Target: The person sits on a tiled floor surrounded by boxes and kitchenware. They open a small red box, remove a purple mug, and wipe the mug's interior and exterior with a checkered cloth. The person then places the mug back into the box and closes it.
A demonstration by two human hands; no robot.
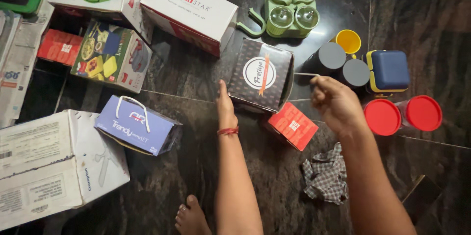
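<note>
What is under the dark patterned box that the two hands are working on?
Under the dark patterned box, a small red box sticks out on the dark floor. The left hand steadies it; the right hand holds its flap. Its inside is hidden.

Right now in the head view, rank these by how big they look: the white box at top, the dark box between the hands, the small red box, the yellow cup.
1. White box
2. Dark box
3. Red box
4. Yellow cup

All lie on the floor, so nearness hardly skews this.

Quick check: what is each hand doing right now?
Left hand: open, flat against the side of the dark patterned box.
Right hand: closed, pinching the box's open flap.
</note>
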